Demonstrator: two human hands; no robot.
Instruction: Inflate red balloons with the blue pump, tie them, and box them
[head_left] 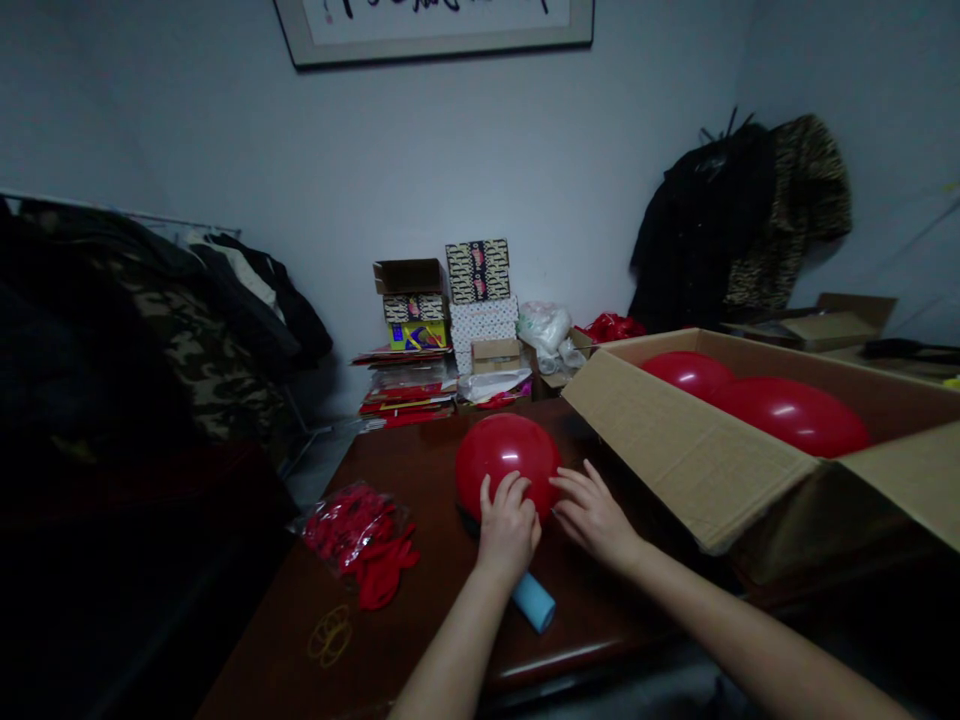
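Note:
A round red balloon [504,455] stands over the dark wooden table [442,610], above something dark that is mostly hidden. My left hand [508,525] is at the balloon's near side, its fingers curled against the surface; whether it pinches the balloon's neck is hidden. My right hand [592,510] is at the balloon's right side with fingers spread, fingertips close to or touching it. A light blue cylinder [535,602] pokes out beneath my left wrist. To the left, a clear bag of red balloons [360,535] lies open on the table.
A large open cardboard box [675,440] with inflated red balloons [795,412] stands at the right. Yellow rubber bands [330,636] lie at the table's left. Stacked boxes [484,330] stand beyond the far edge, with hanging clothes on both sides.

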